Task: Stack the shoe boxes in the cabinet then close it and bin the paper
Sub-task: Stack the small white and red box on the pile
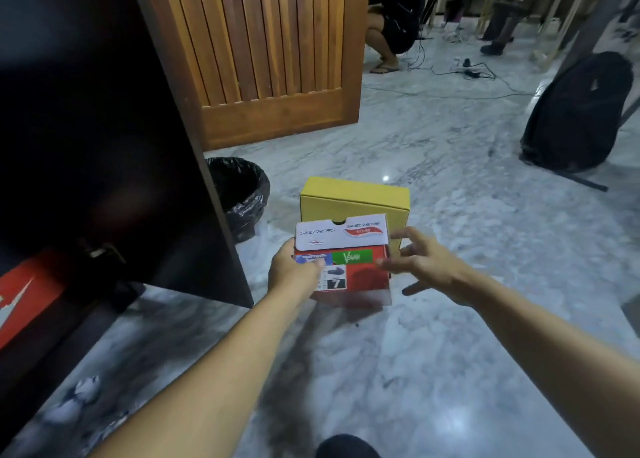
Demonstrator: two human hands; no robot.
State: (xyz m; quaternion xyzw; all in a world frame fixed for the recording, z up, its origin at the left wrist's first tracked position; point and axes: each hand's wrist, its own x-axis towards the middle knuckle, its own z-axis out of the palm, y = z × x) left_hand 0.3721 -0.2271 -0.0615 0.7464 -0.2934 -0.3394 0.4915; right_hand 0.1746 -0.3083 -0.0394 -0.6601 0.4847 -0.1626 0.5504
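The left hand (294, 270) holds the red Skechers shoe box (349, 260) in a grip at its left end; the right hand (420, 263), fingers spread wide, touches its right end. A yellow box (353, 198) sits just beyond.

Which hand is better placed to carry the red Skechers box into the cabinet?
Left, probably. The left hand already grips the red Skechers box on the side nearer the open cabinet; the right hand is spread open beside the box's far side.

Left hand (294, 270) holds the red shoe box (349, 263) before a yellow box (353, 198); right hand (420, 267) spread beside it.
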